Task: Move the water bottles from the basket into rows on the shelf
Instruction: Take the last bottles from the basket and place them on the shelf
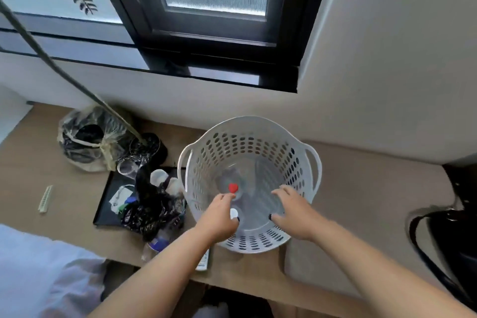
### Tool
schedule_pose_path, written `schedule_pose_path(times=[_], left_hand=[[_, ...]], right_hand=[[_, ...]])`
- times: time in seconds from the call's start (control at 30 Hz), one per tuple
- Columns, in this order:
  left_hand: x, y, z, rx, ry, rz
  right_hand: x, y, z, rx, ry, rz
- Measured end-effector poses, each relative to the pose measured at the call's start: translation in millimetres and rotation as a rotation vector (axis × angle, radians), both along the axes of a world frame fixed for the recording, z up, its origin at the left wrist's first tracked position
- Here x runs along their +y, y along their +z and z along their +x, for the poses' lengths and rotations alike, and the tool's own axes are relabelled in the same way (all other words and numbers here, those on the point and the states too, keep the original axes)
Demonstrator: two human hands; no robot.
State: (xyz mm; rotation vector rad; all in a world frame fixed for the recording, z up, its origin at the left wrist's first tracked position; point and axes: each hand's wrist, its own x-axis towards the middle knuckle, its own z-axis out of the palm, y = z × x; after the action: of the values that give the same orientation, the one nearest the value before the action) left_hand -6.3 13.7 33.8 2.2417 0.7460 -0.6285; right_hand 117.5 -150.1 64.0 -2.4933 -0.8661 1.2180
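A white perforated basket [313, 162] stands on the wooden shelf [361, 188] under the window. Clear water bottles lie in its bottom, one with a red cap [233, 187] and one with a white cap [233, 213]. Both my hands reach down inside the basket. My left hand [219, 217] hovers over the white-capped bottle, fingers bent toward the red cap, gripping nothing that I can see. My right hand [294, 208] has its fingers spread over a clear bottle [258, 201] on the right side, where a small dark cap [270, 216] shows by the thumb.
Left of the basket sits a black tray [103, 204] heaped with dark cloth, cups and clutter, with a tied plastic bag [90, 142] behind it. A remote [204, 262] lies by the front edge, and a dark bag [449, 235] at far right.
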Motion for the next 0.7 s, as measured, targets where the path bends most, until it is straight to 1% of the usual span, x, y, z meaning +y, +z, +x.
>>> schedule_pose_path(times=[0.13,0.2,0.33,0.4,0.5,0.6,0.7], left_hand=[[2,-46,9,0.114,0.018,-0.048],[4,-68,10,0.155,0.03,-0.036],[-3,-102,13,0.183,0.065,0.001],[-8,-113,14,0.184,0.033,0.032],[-12,-123,12,0.135,-0.012,0.116],[-12,-124,10,0.089,-0.042,0.184],[-11,-118,8,0.045,-0.077,0.196]], right_hand=[[3,-34,3,0.04,-0.012,-0.02],[5,-49,2,0.057,-0.032,-0.023],[6,-70,0,0.084,-0.08,-0.024],[5,-76,-1,0.082,-0.092,-0.018],[2,-80,-2,0.06,-0.097,-0.005],[-2,-78,-3,0.046,-0.091,0.018],[-4,-70,-6,0.047,-0.098,0.038]])
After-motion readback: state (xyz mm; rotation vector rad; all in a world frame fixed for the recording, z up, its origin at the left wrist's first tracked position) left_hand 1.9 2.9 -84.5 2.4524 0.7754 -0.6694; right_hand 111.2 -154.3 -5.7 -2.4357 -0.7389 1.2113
